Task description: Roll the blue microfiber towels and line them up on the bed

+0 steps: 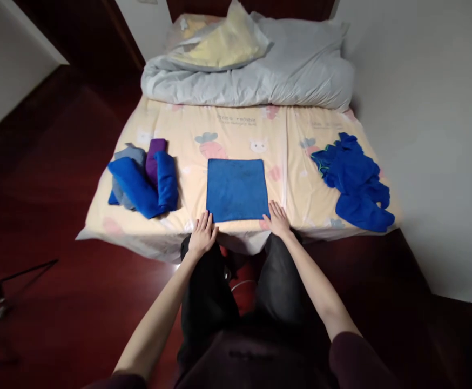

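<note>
A blue cloth (237,189) lies flat and square on the bed's front part. My left hand (203,233) rests at its near left corner, fingers stretched out. At the near right corner lies my right hand (277,219), its fingers also extended and the thumb at the cloth's edge. Left of the cloth is a pile of rolled or folded cloths: a bright blue one (134,186), a purple one (153,162) and a grey one (123,189). On the right sits a crumpled heap of blue cloths (353,175), one with green edging.
The bed (236,129) has a yellow sheet with carrot and rabbit prints. A grey quilt (301,65) and a yellow pillow (228,43) in a clear cover are at its far end. A wall (430,135) stands close on the right. A black metal stand (1,297) is on the floor at left.
</note>
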The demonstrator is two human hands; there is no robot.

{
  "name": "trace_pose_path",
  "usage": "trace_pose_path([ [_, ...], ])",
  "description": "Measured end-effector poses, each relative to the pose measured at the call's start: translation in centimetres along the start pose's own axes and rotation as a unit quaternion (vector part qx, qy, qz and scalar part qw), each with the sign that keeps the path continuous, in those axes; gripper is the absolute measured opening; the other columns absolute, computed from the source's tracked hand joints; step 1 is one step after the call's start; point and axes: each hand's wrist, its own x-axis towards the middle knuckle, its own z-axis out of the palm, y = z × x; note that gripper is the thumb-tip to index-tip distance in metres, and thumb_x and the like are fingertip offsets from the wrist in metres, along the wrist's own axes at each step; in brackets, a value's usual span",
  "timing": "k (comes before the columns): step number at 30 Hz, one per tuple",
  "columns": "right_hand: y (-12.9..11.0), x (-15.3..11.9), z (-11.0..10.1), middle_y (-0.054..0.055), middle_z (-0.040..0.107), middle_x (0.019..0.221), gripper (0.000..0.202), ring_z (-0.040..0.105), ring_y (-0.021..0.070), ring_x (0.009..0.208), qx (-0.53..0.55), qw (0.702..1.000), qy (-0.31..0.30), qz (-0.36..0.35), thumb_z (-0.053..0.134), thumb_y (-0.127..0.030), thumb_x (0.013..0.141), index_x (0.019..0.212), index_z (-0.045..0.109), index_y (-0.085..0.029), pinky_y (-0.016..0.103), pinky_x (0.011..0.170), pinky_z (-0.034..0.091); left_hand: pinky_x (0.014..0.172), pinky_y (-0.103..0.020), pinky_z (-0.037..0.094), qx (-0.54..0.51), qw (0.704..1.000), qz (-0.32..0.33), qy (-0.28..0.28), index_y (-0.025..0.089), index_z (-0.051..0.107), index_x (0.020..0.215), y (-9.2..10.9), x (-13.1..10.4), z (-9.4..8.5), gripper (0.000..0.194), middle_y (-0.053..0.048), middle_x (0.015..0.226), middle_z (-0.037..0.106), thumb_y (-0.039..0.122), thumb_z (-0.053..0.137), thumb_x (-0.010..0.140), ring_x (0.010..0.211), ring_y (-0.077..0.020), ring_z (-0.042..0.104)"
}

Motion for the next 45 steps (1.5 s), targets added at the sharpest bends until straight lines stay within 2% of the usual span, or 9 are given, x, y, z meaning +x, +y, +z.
trace_pose_path([
  [3, 0.8, -3.5, -0.4, 0.018, 0.046, 0.168, 0.057, 0.040, 0.0326, 0.160, 0.028, 0.999, 0.043, -0.016, 0.046, -0.029, 0.105, 0.158, 0.055, -0.009, 0.056, 0.133, 0.030, 0.134, -0.058, 0.029, -0.030, 0.999, -0.041, 0.006, 0.009, 0.044, 0.162, -0.6, -2.4, -1.1, 0.070, -0.022, 0.173, 0.037, 0.032, 0.055, 0.097, 0.163, -0.0386, 0.033],
  [6, 1.2, -6.0, -0.4, 0.021, 0.069, 0.143, 0.044, 0.060, 0.0337, 0.138, 0.050, 0.994, 0.098, -0.014, 0.047, -0.024, 0.104, 0.139, 0.070, -0.010, 0.052, 0.122, 0.044, 0.130, -0.055, 0.038, -0.058, 0.995, -0.069, 0.042, 0.011, 0.051, 0.156, -1.1, -3.4, -1.8, 0.064, -0.021, 0.162, 0.052, 0.021, 0.055, 0.093, 0.154, -0.0367, 0.047],
  [12, 2.3, -7.6, -1.7, 0.016, 0.078, 0.116, 0.029, 0.069, 0.0316, 0.113, 0.057, 0.991, 0.123, -0.002, 0.054, -0.021, 0.103, 0.118, 0.078, -0.015, 0.044, 0.103, 0.056, 0.122, -0.058, 0.045, -0.068, 0.991, -0.099, 0.067, 0.015, 0.059, 0.147, 0.2, -3.4, -2.1, 0.054, -0.020, 0.152, 0.059, 0.019, 0.057, 0.092, 0.144, -0.0390, 0.053],
  [16, 2.5, -7.3, -2.2, 0.015, 0.079, 0.111, 0.028, 0.071, 0.0300, 0.107, 0.058, 0.988, 0.142, -0.005, 0.053, -0.020, 0.104, 0.114, 0.078, -0.016, 0.042, 0.099, 0.057, 0.121, -0.060, 0.042, -0.047, 0.987, -0.123, 0.092, 0.013, 0.054, 0.150, 2.3, -2.4, -1.8, 0.057, -0.025, 0.151, 0.056, 0.018, 0.056, 0.093, 0.143, -0.0405, 0.051],
  [20, 2.0, -6.5, -2.0, 0.014, 0.078, 0.113, 0.026, 0.070, 0.0301, 0.110, 0.072, 0.988, 0.126, -0.046, 0.055, -0.020, 0.103, 0.117, 0.077, -0.017, 0.042, 0.099, 0.056, 0.120, -0.059, 0.041, -0.038, 0.990, -0.107, 0.084, 0.017, 0.055, 0.151, 3.3, -1.5, -1.4, 0.057, -0.021, 0.151, 0.057, 0.017, 0.054, 0.094, 0.141, -0.0398, 0.051],
  [24, 1.6, -5.2, -1.5, 0.013, 0.077, 0.117, 0.027, 0.069, 0.0295, 0.114, 0.125, 0.983, 0.118, -0.064, 0.059, -0.018, 0.099, 0.120, 0.076, -0.018, 0.043, 0.105, 0.055, 0.116, -0.058, 0.044, -0.040, 0.988, -0.115, 0.095, 0.017, 0.060, 0.147, 2.6, -1.1, -1.4, 0.052, -0.020, 0.143, 0.061, 0.019, 0.052, 0.096, 0.133, -0.0398, 0.054],
  [33, 0.6, -2.4, -0.2, 0.012, 0.077, 0.119, 0.044, 0.068, 0.0257, 0.105, 0.188, 0.976, 0.110, -0.020, 0.057, -0.007, 0.086, 0.126, 0.074, -0.016, 0.042, 0.108, 0.055, 0.111, -0.049, 0.049, -0.058, 0.985, -0.129, 0.095, 0.021, 0.075, 0.128, 0.0, 0.4, -1.5, 0.038, -0.016, 0.122, 0.068, 0.023, 0.049, 0.100, 0.124, -0.0355, 0.057],
  [37, 0.8, -2.0, -0.2, 0.011, 0.077, 0.117, 0.040, 0.068, 0.0241, 0.099, 0.196, 0.975, 0.099, -0.008, 0.056, -0.009, 0.088, 0.121, 0.078, -0.017, 0.040, 0.105, 0.057, 0.109, -0.048, 0.050, -0.065, 0.983, -0.133, 0.106, 0.021, 0.077, 0.126, -0.3, 1.0, -1.3, 0.039, -0.016, 0.118, 0.069, 0.022, 0.050, 0.099, 0.122, -0.0355, 0.057],
  [45, 0.4, -1.6, 0.0, 0.010, 0.076, 0.118, 0.033, 0.070, 0.0237, 0.107, 0.144, 0.987, 0.073, 0.012, 0.058, -0.011, 0.096, 0.116, 0.083, -0.020, 0.037, 0.102, 0.058, 0.107, -0.051, 0.051, -0.075, 0.981, -0.133, 0.117, 0.022, 0.082, 0.119, 0.1, 1.0, -1.6, 0.038, -0.016, 0.113, 0.071, 0.025, 0.051, 0.097, 0.115, -0.0353, 0.060],
])
